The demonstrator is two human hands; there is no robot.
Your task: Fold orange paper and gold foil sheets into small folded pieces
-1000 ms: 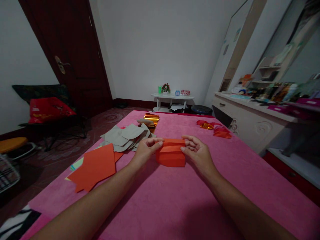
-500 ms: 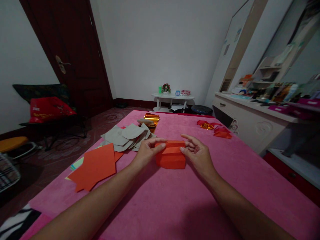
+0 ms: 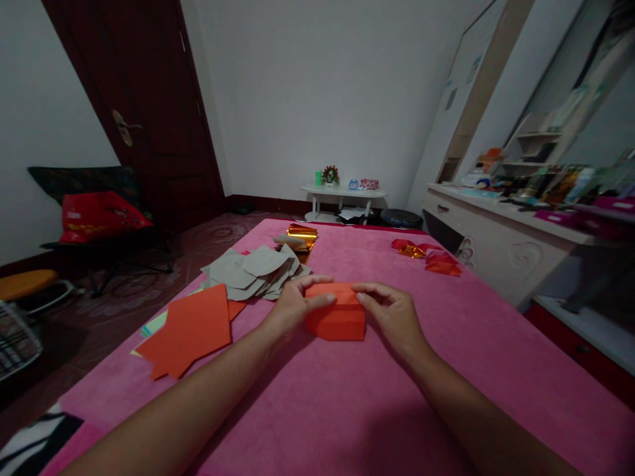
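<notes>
A folded piece of orange paper (image 3: 338, 324) with creases across it is held up just above the pink cloth (image 3: 317, 410). My left hand (image 3: 296, 307) grips its left side, the thumb lying on the front and the fingers along the top edge. At the upper right corner, my right hand (image 3: 394, 314) pinches the paper between thumb and forefinger. Left of my hands lie a stack of orange paper sheets (image 3: 191, 330) and a pile of grey paper pieces (image 3: 248, 274).
Rolls of shiny gold foil (image 3: 301, 233) lie behind the grey pile. Folded red and gold paper pieces (image 3: 441, 263) rest at the cloth's far right. A cluttered dresser (image 3: 501, 225) stands along the right side, and a chair with a red bag (image 3: 102, 217) is at left.
The orange paper has shifted slightly left and down. My right hand has moved inward, its forefinger now over the top edge, and my left thumb reaches further across the front.
</notes>
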